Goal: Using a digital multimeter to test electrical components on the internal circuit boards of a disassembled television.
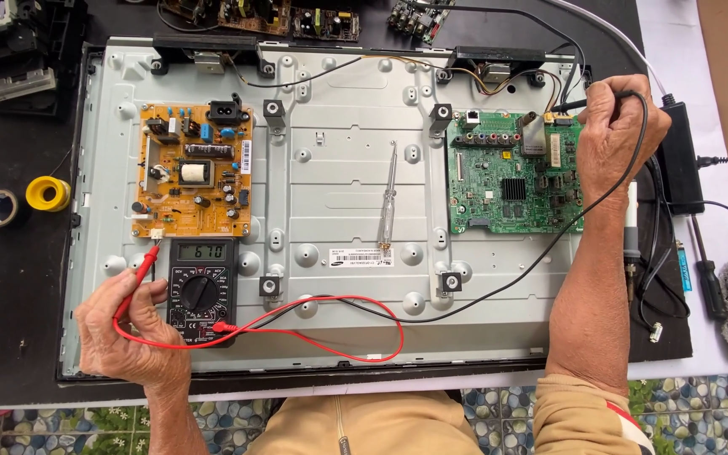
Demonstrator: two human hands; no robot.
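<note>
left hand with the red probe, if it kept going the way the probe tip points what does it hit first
The left hand holds the red probe angled up and right, its tip at the lower left corner of the orange power board. Going on, it would likely meet that board's white connector first; its height above the board is unclear.

Single head view is looking almost straight down from above the person's chest, framing the whole metal panel (pixel 339 185) on the worktop (pixel 10 337) at arm's reach.
</note>
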